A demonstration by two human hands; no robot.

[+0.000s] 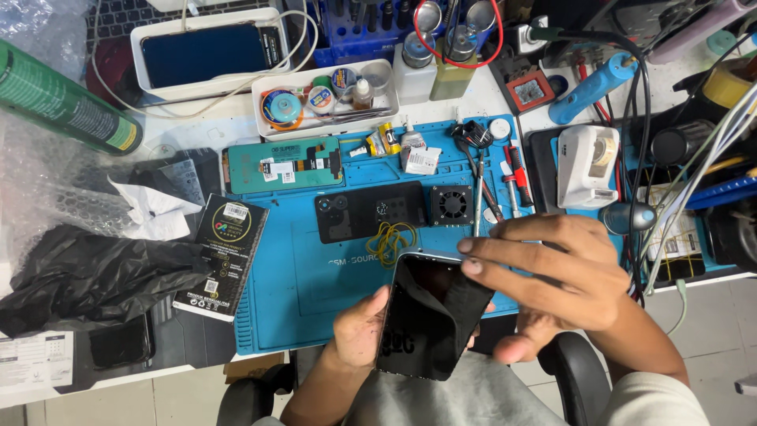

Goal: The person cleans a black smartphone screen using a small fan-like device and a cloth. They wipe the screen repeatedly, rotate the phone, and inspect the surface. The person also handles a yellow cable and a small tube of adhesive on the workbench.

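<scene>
I hold a black smartphone [430, 315] screen up over the front edge of a blue work mat [300, 284]. My left hand [359, 327] grips it from below along its left side. My right hand [552, 276] reaches across from the right, with fingertips on the phone's upper right corner and the thumb under its right edge. A thin dark film seems to lift from the screen under those fingers; I cannot tell for certain. On the mat behind lie a black phone back cover [367, 211], a yellow rubber band [390, 241] and a green display panel [284, 166].
A small square fan [451, 205], tweezers and red-handled screwdrivers [512, 177] lie on the mat. A black retail box [225, 252] and a black plastic bag [87, 276] sit left. A white tray with tape rolls [327, 99], a white device [585, 166] and cables crowd the back and right.
</scene>
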